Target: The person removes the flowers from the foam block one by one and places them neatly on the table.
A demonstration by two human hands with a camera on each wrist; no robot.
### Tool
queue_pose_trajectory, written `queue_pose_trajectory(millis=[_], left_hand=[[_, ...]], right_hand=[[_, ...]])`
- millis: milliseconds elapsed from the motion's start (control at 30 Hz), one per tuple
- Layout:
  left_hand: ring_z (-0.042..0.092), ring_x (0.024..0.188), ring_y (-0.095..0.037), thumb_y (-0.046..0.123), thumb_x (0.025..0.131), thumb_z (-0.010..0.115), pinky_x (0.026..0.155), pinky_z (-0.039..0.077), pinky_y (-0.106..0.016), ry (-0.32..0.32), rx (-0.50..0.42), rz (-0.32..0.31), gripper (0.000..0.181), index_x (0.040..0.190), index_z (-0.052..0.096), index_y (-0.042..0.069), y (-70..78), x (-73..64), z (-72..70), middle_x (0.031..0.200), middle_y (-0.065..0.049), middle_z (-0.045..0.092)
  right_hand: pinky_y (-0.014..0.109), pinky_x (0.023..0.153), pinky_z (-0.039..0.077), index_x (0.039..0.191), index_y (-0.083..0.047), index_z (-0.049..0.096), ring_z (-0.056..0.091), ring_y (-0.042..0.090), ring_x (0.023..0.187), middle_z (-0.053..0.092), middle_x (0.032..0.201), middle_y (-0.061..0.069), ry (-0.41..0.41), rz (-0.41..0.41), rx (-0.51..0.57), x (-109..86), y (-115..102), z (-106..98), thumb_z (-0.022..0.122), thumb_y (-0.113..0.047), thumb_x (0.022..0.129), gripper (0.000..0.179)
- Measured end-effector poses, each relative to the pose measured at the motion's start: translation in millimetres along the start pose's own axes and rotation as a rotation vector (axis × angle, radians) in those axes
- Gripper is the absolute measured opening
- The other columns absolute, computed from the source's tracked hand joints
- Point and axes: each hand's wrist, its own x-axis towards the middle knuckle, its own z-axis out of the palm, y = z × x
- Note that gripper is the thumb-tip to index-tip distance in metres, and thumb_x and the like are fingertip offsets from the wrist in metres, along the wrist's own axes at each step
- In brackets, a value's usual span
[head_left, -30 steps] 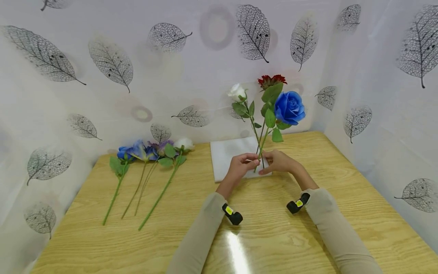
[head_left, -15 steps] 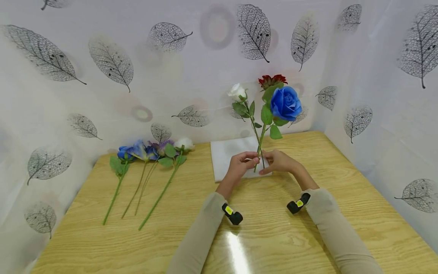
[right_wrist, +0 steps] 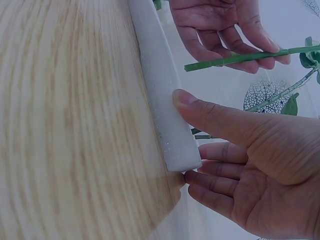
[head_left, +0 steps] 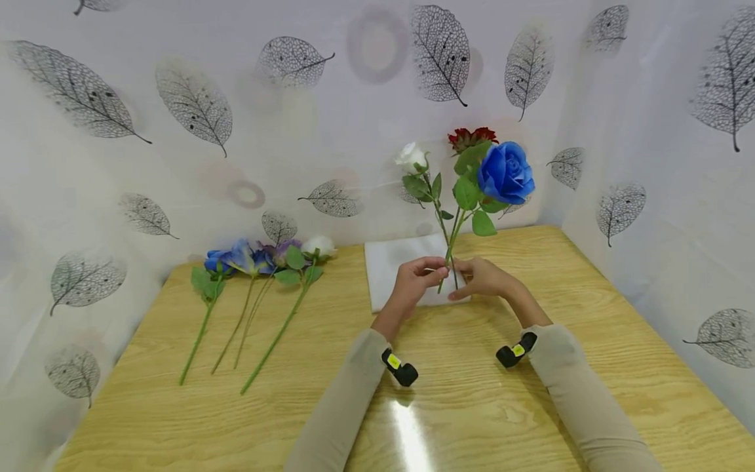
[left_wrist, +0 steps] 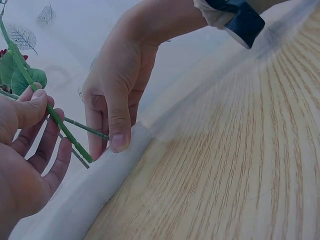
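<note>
My left hand point(head_left: 415, 282) pinches the green stem point(left_wrist: 56, 119) of a blue rose point(head_left: 505, 173) between thumb and fingers. Beside that bloom, a white rose point(head_left: 411, 158) and a dark red flower point(head_left: 472, 139) stand, their thinner stems crossing the green one near my hands. In the right wrist view, the green stem's cut end stays apart from a white foam slab point(right_wrist: 162, 95). My right hand point(head_left: 485, 278) is at the slab's front edge; its thumb touches the edge while the fingers extend loosely. Thin stem ends point(right_wrist: 202, 136) show between that thumb and fingers, partly hidden.
On the left of the wooden table point(head_left: 354, 406) lie several flowers: a blue rose point(head_left: 217, 261), a blue-violet bloom point(head_left: 250, 257), a purple one point(head_left: 286, 249) and a white rose point(head_left: 319, 246). A leaf-printed curtain point(head_left: 330, 118) surrounds the table's back and sides.
The blue rose swung slightly left, then back to the right and a little higher, its stem turning in my left hand. The white and red flowers and my right hand stay nearly where they were.
</note>
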Motion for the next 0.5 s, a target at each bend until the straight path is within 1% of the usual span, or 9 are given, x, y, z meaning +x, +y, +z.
queue_pose_trajectory(millis=[33,100,133,167,200,233,267,367,500], left_hand=[[0.068,0.084,-0.005,0.007,0.097,0.069,0.081,0.060,-0.026,0.000,0.004,-0.002,0.025,0.118,0.071,-0.006,0.5,-0.5,-0.4,0.097,0.001,0.073],[0.068,0.085,-0.005,0.008,0.097,0.070,0.082,0.061,-0.027,-0.001,0.011,-0.006,0.025,0.118,0.071,-0.005,1.3,-1.1,-1.7,0.099,0.000,0.073],[0.068,0.085,-0.005,0.009,0.097,0.070,0.083,0.060,-0.027,-0.001,0.016,-0.008,0.025,0.118,0.072,-0.004,1.8,-1.4,-2.6,0.099,0.000,0.072],[0.068,0.085,-0.006,0.009,0.097,0.070,0.083,0.061,-0.027,0.000,0.020,-0.010,0.024,0.118,0.072,-0.004,1.9,-1.4,-3.7,0.099,0.000,0.072],[0.068,0.086,-0.006,0.009,0.097,0.070,0.083,0.061,-0.027,0.000,0.023,-0.012,0.025,0.118,0.072,-0.003,2.6,-1.6,-4.9,0.100,-0.001,0.072],[0.068,0.086,-0.006,0.009,0.097,0.070,0.083,0.061,-0.027,0.001,0.026,-0.015,0.024,0.118,0.072,-0.003,3.0,-1.7,-6.2,0.100,0.000,0.072],[0.068,0.086,-0.006,0.009,0.097,0.070,0.083,0.061,-0.027,0.002,0.028,-0.016,0.024,0.118,0.072,-0.003,3.7,-1.8,-7.6,0.100,-0.001,0.072],[0.069,0.087,-0.006,0.009,0.097,0.070,0.084,0.062,-0.029,0.008,0.033,-0.020,0.024,0.118,0.073,-0.002,5.0,-1.6,-12.1,0.102,-0.003,0.073],[0.069,0.088,-0.005,0.009,0.097,0.070,0.086,0.062,-0.030,0.013,0.049,-0.022,0.024,0.118,0.072,-0.002,8.5,-3.2,-18.3,0.106,-0.006,0.073]], right_hand=[[0.032,0.072,0.036,0.151,0.002,0.045,0.039,0.019,0.075,0.033,0.077,0.002,-0.002,0.005,0.000,0.0,0,0,0.088,-0.025,0.082,0.086],[0.033,0.076,0.039,0.151,0.002,0.044,0.046,0.020,0.081,0.051,0.085,0.009,0.000,0.009,-0.001,-0.2,0,0,0.088,-0.025,0.082,0.087],[0.034,0.080,0.042,0.152,0.002,0.043,0.049,0.021,0.087,0.061,0.097,0.015,0.001,0.012,0.002,-0.5,-1,0,0.087,-0.026,0.082,0.087],[0.035,0.084,0.045,0.152,0.002,0.042,0.052,0.022,0.092,0.066,0.112,0.020,0.002,0.014,0.005,-0.4,-1,1,0.087,-0.026,0.082,0.088],[0.037,0.089,0.047,0.152,0.003,0.041,0.054,0.023,0.099,0.064,0.128,0.023,0.002,0.017,0.010,-0.5,-1,1,0.087,-0.025,0.082,0.088],[0.040,0.094,0.049,0.152,0.004,0.039,0.055,0.024,0.106,0.058,0.141,0.024,0.002,0.019,0.014,-0.5,-1,1,0.087,-0.025,0.083,0.089],[0.043,0.099,0.050,0.152,0.005,0.039,0.056,0.025,0.114,0.050,0.149,0.024,0.002,0.020,0.015,-0.6,-2,1,0.087,-0.026,0.083,0.089],[0.051,0.110,0.047,0.152,0.007,0.037,0.052,0.032,0.133,0.041,0.154,0.025,-0.004,0.031,0.020,-0.6,-2,0,0.086,-0.026,0.084,0.090],[0.054,0.115,0.042,0.151,0.009,0.037,0.042,0.038,0.142,0.037,0.155,0.027,-0.008,0.040,0.030,-0.1,-3,0,0.086,-0.024,0.084,0.089]])
